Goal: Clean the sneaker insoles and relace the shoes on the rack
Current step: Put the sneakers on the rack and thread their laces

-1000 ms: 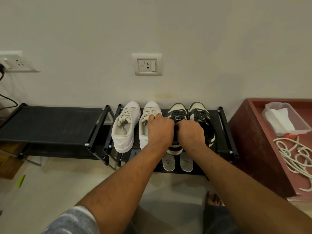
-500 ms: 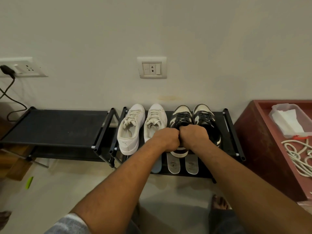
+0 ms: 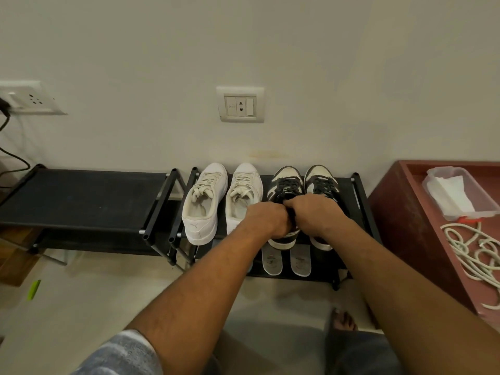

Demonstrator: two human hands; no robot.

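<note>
Both hands sit at frame centre, knuckles up and nearly touching each other. The left hand [image 3: 266, 220] and right hand [image 3: 316, 215] have their fingers curled down tight over the mouth of the left black-and-white leather low-top sneaker [image 3: 284, 240]. They look to be pinching the black flat laces [image 3: 288, 185] near the top eyelets, but the knuckles hide the pinch itself, so lace ends vs tongue is unconfirmed. Hands are close together because a lace pull or knot needs opposing tension across the tongue, so my read is relacing, at or near the tie-off. The shoe stays on the top shelf of the black metal tube shoe rack [image 3: 358, 190], heel toward the camera, so the rack takes the load. Its toe and lower lacing show just above the hands and its heel just below, which puts the grip mid-shoe. Its mate, the right black-and-white sneaker [image 3: 322, 180], sits just beside it, partly under the right wrist. The two pale grey foam insoles [image 3: 272, 259] lie flat on the lower shelf directly below, out of the shoes and apart from either hand, likely parked to dry or waiting to be refitted. A pair of white leather lace-up sneakers [image 3: 205, 204] is left of centre, laced. At the right edge a clear plastic tub of white wipes [image 3: 454, 193] and a loose white cord [image 3: 476, 253] sit on a red-brown wooden tray [image 3: 400, 212], within reach.
</note>
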